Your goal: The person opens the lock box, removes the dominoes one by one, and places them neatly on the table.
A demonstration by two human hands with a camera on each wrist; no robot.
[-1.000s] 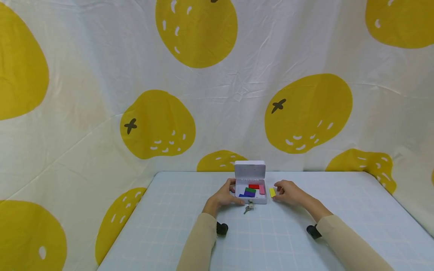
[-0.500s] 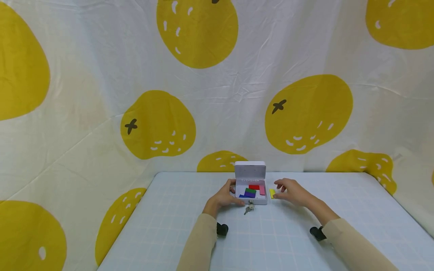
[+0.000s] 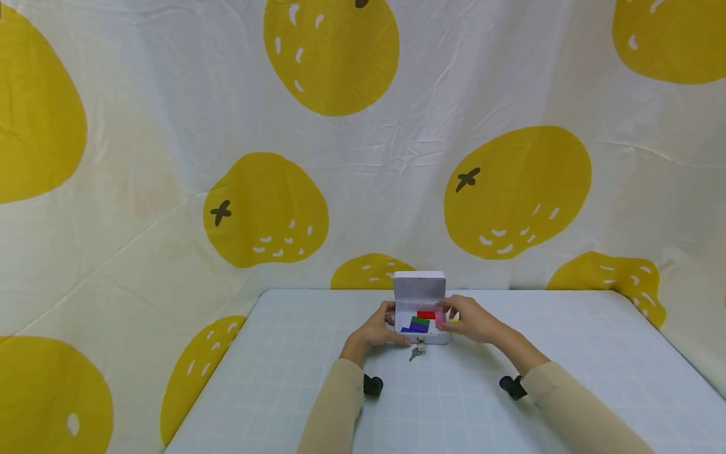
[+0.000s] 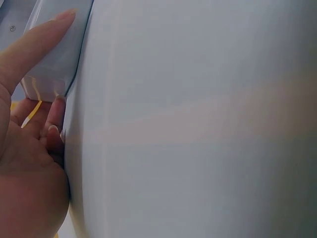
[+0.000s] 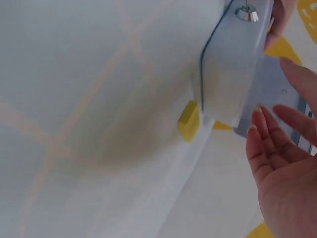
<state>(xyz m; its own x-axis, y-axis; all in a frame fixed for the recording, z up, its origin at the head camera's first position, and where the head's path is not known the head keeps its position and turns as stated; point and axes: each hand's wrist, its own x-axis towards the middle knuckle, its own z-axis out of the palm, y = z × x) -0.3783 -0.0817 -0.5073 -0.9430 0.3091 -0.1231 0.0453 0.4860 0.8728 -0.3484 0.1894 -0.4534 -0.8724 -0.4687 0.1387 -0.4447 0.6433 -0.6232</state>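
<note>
A small white metal cash box (image 3: 437, 339) stands with its lid (image 3: 420, 287) raised. My left hand (image 3: 374, 328) grips its left side, thumb along the front and fingers round the far part of the side wall. Inside lie a red block (image 3: 426, 314), a green block (image 3: 420, 321), a purple block (image 3: 420, 327), a blue block (image 3: 406, 330) and a pink block (image 3: 439, 320). Over the right rim, beside the pink block, is my right hand (image 3: 476, 320), its thumb and fingers apart with nothing between them. A yellow block (image 5: 189, 120) sits on the table just right of the box.
Keys (image 3: 416, 352) hang from the lock (image 5: 246, 13) on the box's front. The table (image 3: 431, 410) has a pale checked cover. Behind its back edge hangs a white curtain (image 3: 391, 202) with large yellow fruit shapes.
My right hand has left the yellow block and moved left over the box's right rim. The yellow block stays on the table. My left hand keeps its hold on the box.
</note>
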